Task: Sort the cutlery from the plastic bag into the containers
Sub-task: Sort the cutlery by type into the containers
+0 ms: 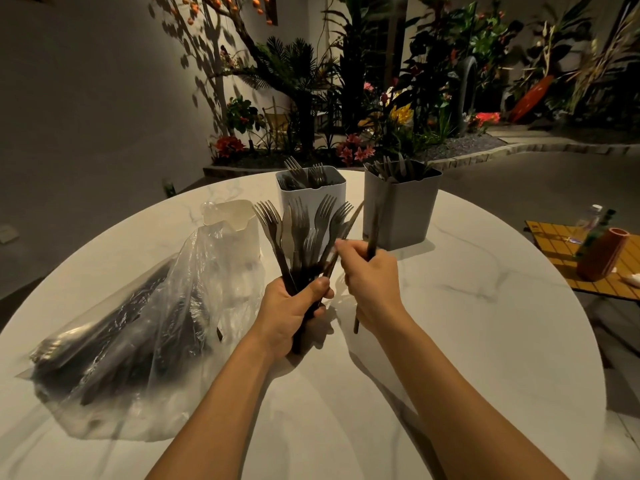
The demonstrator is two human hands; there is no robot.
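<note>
**A:** At the near edge of the marble surface (450, 323), our left hand (291, 313) grips a fanned bundle of forks (304, 230) by the handles. The fingers are wrapped tight round them and the thumb lies across the front. What does the other hand hold?

**B:** Our right hand (370, 275), just beside it, is curled round one long dark piece (373, 233) held upright in the fist. Its fingertips also pinch a slim piece (348, 226) at the bundle's right edge. We cannot tell what kind either is, because the heads are lost against the grey behind.

**A:** So how do we draw it out cleanly?

**B:** In our judgement we pull along the handle's line, up and away, not sideways. We ease the left thumb only a little, so the neighbours do not follow. The tines sit interlocked, and a sideways tug could spill the fan.

**A:** And the rest of the stock?

**B:** To the left the plastic bag (145, 323) lies slumped on the surface, with plenty of dark cutlery inside. Behind it stands a cream container (235, 216), its contents hidden. Farther back the white container (332, 194) shows fork heads. The grey container (405, 209) to its right holds flatter pieces, likely knives.

**A:** Then where do we go?

**B:** We check the head once it is clear, then drop the piece handle-first into the matching container. The grey one is nearest our right hand. Beyond the surface, plants line the dim background.
</note>
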